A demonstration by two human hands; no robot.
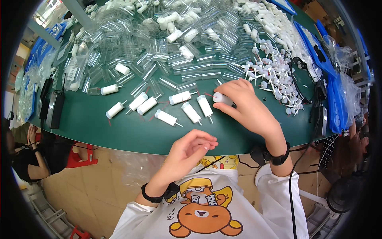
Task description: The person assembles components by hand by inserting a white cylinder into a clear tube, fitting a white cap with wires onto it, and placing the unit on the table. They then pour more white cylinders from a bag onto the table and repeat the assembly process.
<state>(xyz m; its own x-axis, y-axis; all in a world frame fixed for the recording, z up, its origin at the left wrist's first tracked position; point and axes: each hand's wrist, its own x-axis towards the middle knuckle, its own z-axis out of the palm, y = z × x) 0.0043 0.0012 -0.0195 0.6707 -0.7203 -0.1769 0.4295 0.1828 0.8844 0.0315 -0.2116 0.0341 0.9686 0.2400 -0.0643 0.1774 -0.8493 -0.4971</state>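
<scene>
My right hand [246, 104] is closed around a white cylinder [222, 99], whose round end faces left with a thin red strand beside it. Over the table's front edge hovers my left hand [190, 150], fingers loosely curled and thumb apart, with nothing visible in it. Left of the right hand lie several white cylinders with thin white stems, among them an upright-lying one [204, 106], a tilted one [191, 112] and one near the front [167, 118]. Some have red strands at their ends. A few short clear tubes [187, 87] lie just beyond them.
A big heap of clear tubes [135, 36] and white cylinders covers the back of the green table [131, 133]. White round caps with stems [274, 71] are piled at right. Blue trays [336, 99] line the right side; a black box [55, 109] stands at left. Other people sit at both sides.
</scene>
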